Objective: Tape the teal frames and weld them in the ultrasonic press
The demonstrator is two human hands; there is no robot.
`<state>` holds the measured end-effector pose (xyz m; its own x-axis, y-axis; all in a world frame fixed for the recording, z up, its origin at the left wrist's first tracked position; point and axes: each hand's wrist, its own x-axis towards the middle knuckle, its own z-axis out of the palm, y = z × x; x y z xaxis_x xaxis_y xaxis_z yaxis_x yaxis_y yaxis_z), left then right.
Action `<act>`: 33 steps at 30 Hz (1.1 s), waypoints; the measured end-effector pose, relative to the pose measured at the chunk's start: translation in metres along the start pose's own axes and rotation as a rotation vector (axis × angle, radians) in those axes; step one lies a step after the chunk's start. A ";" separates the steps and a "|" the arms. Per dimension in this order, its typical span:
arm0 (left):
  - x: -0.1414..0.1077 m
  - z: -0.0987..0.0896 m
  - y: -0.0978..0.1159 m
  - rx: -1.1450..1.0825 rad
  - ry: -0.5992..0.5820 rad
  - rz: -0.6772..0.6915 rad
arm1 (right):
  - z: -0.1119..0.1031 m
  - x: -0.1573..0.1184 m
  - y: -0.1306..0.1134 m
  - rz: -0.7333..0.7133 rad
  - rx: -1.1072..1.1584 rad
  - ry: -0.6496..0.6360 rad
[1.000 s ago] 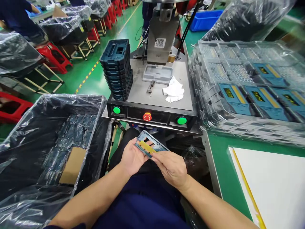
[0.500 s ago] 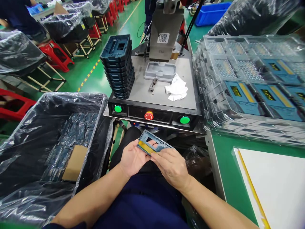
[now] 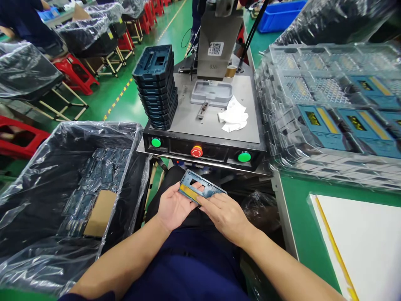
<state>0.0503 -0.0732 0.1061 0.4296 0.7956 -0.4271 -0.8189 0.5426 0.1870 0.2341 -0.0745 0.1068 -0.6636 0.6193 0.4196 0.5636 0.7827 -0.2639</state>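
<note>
A blue-grey plastic housing panel (image 3: 208, 191) with a rectangular window lies tilted above my lap. Along its near edge runs a yellow adhesive strip (image 3: 187, 191). My left hand (image 3: 173, 210) holds the panel's left end from below, palm up, and fingers show through the window. Over the right end, my right hand (image 3: 230, 216) grips the panel, its fingertips pressed on the strip's end. What the right thumb does is hidden.
Ahead stands a press (image 3: 216, 50) with a grey fixture (image 3: 211, 94), white cloth (image 3: 233, 116) and stacked dark housings (image 3: 155, 83). A plastic-lined bin (image 3: 125, 179) is at left. Clear trays (image 3: 328, 62) with panels and a white sheet (image 3: 369, 242) lie at right.
My right hand's fingers have slid slightly left along the yellow strip and lie flatter on it. The panel has shifted a little to the left in my left hand.
</note>
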 end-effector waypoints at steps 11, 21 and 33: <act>-0.002 -0.003 0.001 -0.014 0.004 -0.028 | -0.007 0.006 0.001 0.028 -0.019 0.020; -0.001 -0.006 0.001 -0.051 0.081 0.021 | -0.013 0.005 0.003 0.235 0.037 0.021; -0.003 -0.009 0.006 0.101 0.139 0.111 | -0.004 -0.003 0.012 0.446 0.349 -0.091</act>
<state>0.0409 -0.0747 0.0999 0.2767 0.8109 -0.5156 -0.8128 0.4838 0.3246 0.2445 -0.0667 0.1058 -0.4475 0.8849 0.1296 0.6131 0.4090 -0.6758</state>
